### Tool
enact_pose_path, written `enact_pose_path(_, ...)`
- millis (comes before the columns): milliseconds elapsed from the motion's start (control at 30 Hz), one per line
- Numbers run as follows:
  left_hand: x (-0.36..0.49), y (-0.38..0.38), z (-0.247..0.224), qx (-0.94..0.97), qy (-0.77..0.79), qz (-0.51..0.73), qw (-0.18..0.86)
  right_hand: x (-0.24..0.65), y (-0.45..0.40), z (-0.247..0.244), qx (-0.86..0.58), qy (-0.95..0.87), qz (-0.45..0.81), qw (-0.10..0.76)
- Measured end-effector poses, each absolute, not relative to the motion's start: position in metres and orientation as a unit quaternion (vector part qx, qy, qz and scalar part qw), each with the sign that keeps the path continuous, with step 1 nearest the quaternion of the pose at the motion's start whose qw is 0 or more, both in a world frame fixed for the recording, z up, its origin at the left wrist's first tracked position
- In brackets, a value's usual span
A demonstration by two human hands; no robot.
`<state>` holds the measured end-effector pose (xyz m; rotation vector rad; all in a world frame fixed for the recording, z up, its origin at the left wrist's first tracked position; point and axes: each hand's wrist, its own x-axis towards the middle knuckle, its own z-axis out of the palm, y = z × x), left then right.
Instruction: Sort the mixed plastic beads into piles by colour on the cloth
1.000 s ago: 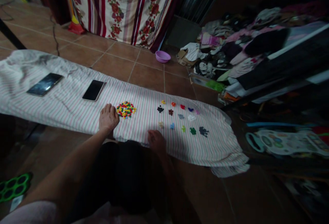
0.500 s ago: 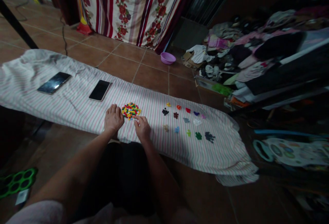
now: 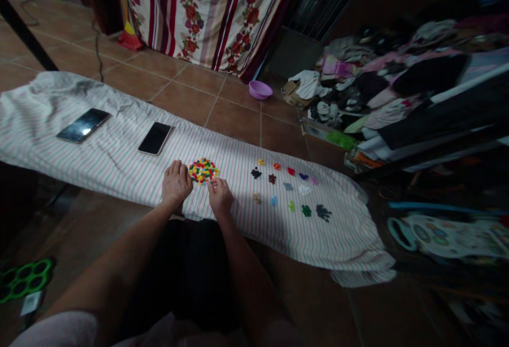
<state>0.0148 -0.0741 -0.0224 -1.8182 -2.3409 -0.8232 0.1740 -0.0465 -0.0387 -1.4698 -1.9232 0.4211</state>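
On a striped cloth [image 3: 238,219] lies a round patch of small red, yellow, green and white pieces [image 3: 203,171]. My left hand [image 3: 176,182] rests flat at the patch's left edge. At its lower right edge is my right hand [image 3: 220,196], thumb and index finger pinched together; anything between the fingertips is too small to make out. Further right, small piles sorted by colour sit in rows, among them black [image 3: 255,173], brown [image 3: 272,179], light blue [image 3: 273,201], green [image 3: 306,210] and dark grey [image 3: 323,213].
Two phones [image 3: 84,126] [image 3: 155,138] lie on the cloth at the left. Beyond it, a purple basin [image 3: 260,90] stands on the tiled floor before a floral curtain [image 3: 214,12]. Heaped clothes [image 3: 358,76] fill the right side.
My right thumb and index finger have drawn slightly closer together at the patch's edge. My left hand has stayed in place. The view has shifted slightly.
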Motion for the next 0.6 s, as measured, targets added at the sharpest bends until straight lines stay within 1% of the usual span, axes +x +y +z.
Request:
enact_pose_path(233, 0.0152, -0.0744, -0.0223, -0.590, -0.761, -0.270, 0.032, 0.1792, -0.0470, -0.0405, -0.566, -0.694, 0.222, 0.387)
enact_pose_path(333, 0.0149, -0.0743, -0.0220, -0.591, -0.760, -0.268, 0.031, 0.1790, -0.0467, -0.0403, -0.569, -0.686, 0.233, 0.389)
enact_pose_path(600, 0.0151, -0.0746, -0.0212, -0.594, -0.763, -0.252, 0.045, 0.1786, -0.0460, -0.0407, -0.573, -0.689, 0.216, 0.388)
